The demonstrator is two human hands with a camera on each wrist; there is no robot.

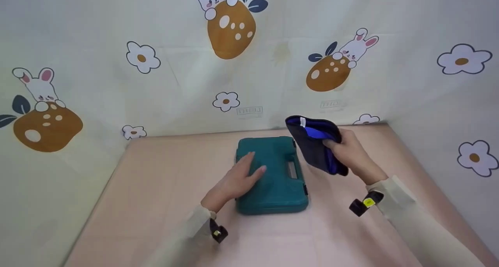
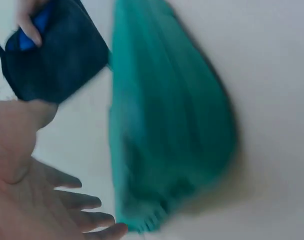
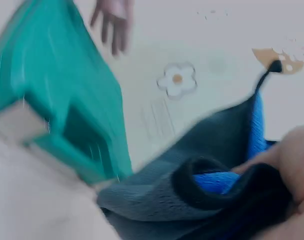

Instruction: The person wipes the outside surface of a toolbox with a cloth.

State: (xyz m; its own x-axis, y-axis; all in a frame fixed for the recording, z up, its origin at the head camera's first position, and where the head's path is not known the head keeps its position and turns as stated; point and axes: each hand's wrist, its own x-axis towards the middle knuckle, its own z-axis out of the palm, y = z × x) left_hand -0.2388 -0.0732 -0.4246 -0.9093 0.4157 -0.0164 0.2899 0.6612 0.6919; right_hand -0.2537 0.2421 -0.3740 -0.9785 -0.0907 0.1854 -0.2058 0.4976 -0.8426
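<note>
A green plastic case with a carrying handle on its right side lies flat on the table. Over its left part is my left hand, fingers spread and straight, with nothing in them; the left wrist view shows this palm beside the case. To the right of the case, my right hand grips a folded cloth, dark grey outside and blue inside. The cloth has black edging, a small white tag and, in the right wrist view, a hanging loop. It is held up off the table.
The table is covered with a pale pink cloth. Behind and at both sides hangs a pale curtain printed with rabbits, brown fruit and flowers. Small black cameras are strapped on both wrists.
</note>
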